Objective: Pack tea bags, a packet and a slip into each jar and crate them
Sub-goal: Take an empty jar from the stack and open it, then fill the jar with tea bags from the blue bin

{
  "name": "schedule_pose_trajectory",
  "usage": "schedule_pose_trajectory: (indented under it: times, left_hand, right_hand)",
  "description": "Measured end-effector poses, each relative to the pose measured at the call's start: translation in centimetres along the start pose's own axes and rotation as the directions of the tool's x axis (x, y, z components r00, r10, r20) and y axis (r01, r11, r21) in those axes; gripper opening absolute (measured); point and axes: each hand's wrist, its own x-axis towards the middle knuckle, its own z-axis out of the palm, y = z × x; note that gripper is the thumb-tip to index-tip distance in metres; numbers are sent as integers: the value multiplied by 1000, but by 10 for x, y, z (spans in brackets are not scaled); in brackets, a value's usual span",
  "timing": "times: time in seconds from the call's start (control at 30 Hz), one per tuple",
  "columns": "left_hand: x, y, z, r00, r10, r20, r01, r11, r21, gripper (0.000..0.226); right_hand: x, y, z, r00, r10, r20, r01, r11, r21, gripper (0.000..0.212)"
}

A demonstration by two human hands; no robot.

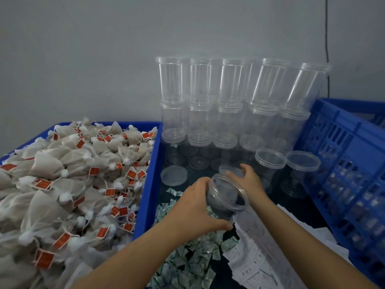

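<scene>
So the left hand point(200, 205) has its grip wrapped round a clear plastic jar point(226, 197), tipped so the open mouth faces the camera. Looks empty inside, though the dark surface behind makes that hard to call. The right hand point(249, 180) has its grip pinched on the jar's lid point(230, 171), held just behind the jar's far end.

On the left, a blue tray point(149, 174) is heaped with mesh tea bags point(68, 174) carrying red tags; the tray's left side is cut off by the frame. In the middle, the dark bench point(277, 198) holds a scatter of small green-and-white packets point(191, 257) and, beside them on the right, white printed slips point(258, 253), print too small to read. A loose lid point(174, 175) lies flat near the tray wall.

Behind all that, lidded empty jars point(229, 101) are stacked in rows against the wall, the lower ones hard to tell apart since they're all see-through. On the right, a blue slatted crate point(341, 159) runs out of frame; something's in it, can't make out what.
</scene>
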Motion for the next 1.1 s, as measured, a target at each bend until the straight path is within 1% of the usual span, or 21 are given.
schedule_pose_trajectory:
  times: [0.1,0.13,0.2,0.3,0.4,0.47,0.5,0.57,0.63,0.67,0.7,0.77,0.83,0.87,0.9,0.97,1.03,1.1]
  left_hand:
    - [2,0,-1,998,-35,-58,33,999,-33,82]
    - [2,0,-1,996,-52,-71,48,997,-54,82]
    - [1,3,-3,993,-87,-81,78,992,-103,80]
    - [-4,12,-8,992,-103,-79,94,989,-118,79]
    - [-10,23,-14,996,-68,-60,66,997,-42,73]
    - [-13,30,-22,1000,-9,-4,9,998,64,72]
    - [-15,33,-28,999,-3,46,-3,992,125,73]
    - [-18,38,-47,985,-66,162,19,960,278,81]
    - [-21,37,-70,961,-158,228,53,912,407,81]
    - [-23,34,-82,957,-187,220,75,897,437,78]
    - [-25,30,-93,962,-204,181,105,888,447,72]
    - [-32,15,-112,975,-219,30,184,879,441,56]
    - [-40,-5,-122,961,-244,-130,277,844,460,45]
    - [-44,-14,-125,948,-266,-175,318,808,495,42]
    - [-48,-23,-128,937,-294,-190,350,763,543,39]
    - [-57,-38,-131,917,-363,-163,381,684,622,38]
    - [-66,-45,-135,892,-442,-94,390,647,655,39]
    - [-73,-49,-140,863,-505,-10,369,619,693,41]
  right_hand:
    - [-41,-6,-17,996,-43,82,19,963,267,41]
    - [-56,-7,-21,990,-63,125,17,939,342,39]
    - [-84,-8,-26,968,-143,205,43,903,428,48]
    - [-111,-8,-25,926,-264,270,135,899,417,59]
    - [-121,-10,-22,901,-325,287,179,882,436,77]
    - [-122,-12,-18,907,-324,270,194,889,415,84]
    - [-123,-14,-15,908,-326,263,202,891,406,87]
    - [-126,-15,-10,908,-334,253,211,886,414,90]
    - [-132,-12,-2,899,-355,258,233,885,403,89]
    - [-136,-10,3,893,-360,271,240,889,391,91]
    - [-141,-7,8,887,-363,287,243,893,379,95]
    - [-150,-3,18,871,-376,317,251,894,370,98]
    - [-159,0,28,843,-414,343,278,882,379,89]
    - [-162,1,32,832,-431,351,291,876,386,87]
    - [-165,2,37,824,-443,354,298,869,395,88]
    - [-169,5,45,813,-460,357,304,858,414,94]
    - [-172,7,53,810,-465,359,313,859,405,101]
    - [-174,9,59,807,-473,353,327,856,400,100]
